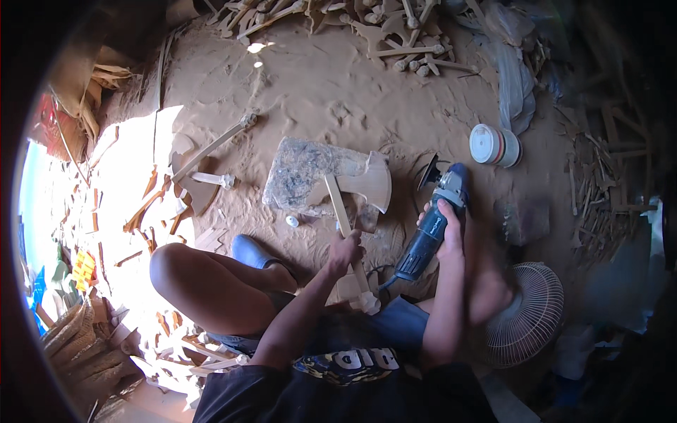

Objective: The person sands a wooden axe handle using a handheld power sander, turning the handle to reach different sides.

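Note:
My left hand [345, 252] is closed around the handle of a wooden axe [371, 183], a pale carved piece with a broad curved blade. Its head rests over a worn, stained block [293, 166], and the knobbed handle end reaches back toward my lap. In my right hand [451, 229] is an angle grinder [416, 255], dark teal with a grey gear head and a blue cord. The grinder's disc [428, 171] points up and left, apart from the axe blade. Whether the disc is spinning, I cannot tell.
More wooden axes [215, 149] lie on the sandy ground at left, with a heap of similar pieces [402, 42] at the far side. A white tub [486, 144] lies beyond the grinder. A round fan [529, 310] stands by my right knee. Wood scraps [599, 176] line the right.

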The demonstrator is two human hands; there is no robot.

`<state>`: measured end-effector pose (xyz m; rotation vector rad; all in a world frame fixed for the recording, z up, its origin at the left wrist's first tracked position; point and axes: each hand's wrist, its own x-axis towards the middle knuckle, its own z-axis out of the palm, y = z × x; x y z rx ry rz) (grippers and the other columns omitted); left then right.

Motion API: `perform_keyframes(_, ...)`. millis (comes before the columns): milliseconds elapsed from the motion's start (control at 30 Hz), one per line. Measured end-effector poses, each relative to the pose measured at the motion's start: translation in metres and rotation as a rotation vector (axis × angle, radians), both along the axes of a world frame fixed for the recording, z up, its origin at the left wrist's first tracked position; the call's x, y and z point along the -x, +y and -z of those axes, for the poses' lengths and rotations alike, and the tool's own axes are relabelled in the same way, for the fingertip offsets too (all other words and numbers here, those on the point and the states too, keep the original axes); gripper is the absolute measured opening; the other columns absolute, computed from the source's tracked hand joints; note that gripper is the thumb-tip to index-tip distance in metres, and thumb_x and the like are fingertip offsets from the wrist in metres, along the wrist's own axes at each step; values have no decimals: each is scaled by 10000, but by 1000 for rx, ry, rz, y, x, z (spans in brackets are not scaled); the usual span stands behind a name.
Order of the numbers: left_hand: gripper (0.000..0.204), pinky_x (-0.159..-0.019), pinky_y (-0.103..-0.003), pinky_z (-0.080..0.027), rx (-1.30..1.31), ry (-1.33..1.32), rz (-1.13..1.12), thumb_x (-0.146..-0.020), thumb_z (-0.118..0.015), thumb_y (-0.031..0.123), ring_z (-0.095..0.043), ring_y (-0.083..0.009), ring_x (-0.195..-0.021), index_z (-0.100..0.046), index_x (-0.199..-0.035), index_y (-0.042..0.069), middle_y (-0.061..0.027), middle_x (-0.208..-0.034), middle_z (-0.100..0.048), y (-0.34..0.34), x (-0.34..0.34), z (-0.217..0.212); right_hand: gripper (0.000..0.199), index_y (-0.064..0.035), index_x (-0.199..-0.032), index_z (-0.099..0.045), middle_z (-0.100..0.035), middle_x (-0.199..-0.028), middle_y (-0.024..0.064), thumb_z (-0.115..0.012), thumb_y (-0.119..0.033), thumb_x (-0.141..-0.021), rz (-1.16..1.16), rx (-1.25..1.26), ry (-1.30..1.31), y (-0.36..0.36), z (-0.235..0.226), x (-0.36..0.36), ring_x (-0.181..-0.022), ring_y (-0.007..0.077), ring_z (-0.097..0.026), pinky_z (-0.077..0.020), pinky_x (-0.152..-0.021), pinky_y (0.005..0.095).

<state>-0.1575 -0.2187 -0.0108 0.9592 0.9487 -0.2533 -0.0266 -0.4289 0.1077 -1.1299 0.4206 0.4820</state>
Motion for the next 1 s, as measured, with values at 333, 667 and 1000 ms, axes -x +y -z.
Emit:
perform_keyframes(333, 263, -466, -390, -470, -140, 24, 34, -986, -613, 168, -602, -200, -507, -567, -796, -8, -84, -635, -584, -19, 19, 21, 998, -36, -1558, -299, -609, -1347, 324, -869, -301, -783, -626, 1154, -573, 115, -7, 5, -1246, 446, -630, -502, -1035, 493)
perform_keyframes(667, 240, -575, -450, -523, -205, 19, -31, -951, -665, 159, -704, -304, -633, -614, -879, -64, -191, -698, -668, -27, 25, 62, 974, -36, -1558, -301, -685, -1197, 343, -817, -365, -800, -833, 1406, -499, 179, -11, 23, -1095, 518, -672, -543, -921, 564)
perform_keyframes(1000, 216, -579, -464, -526, -243, 44, 38, -950, -651, 149, -709, -313, -629, -646, -909, -63, -199, -681, -670, -17, 19, 24, 943, -60, -1558, -307, -706, -1139, 342, -798, -370, -815, -852, 1486, -508, 186, -10, 30, -1063, 515, -687, -539, -925, 574)
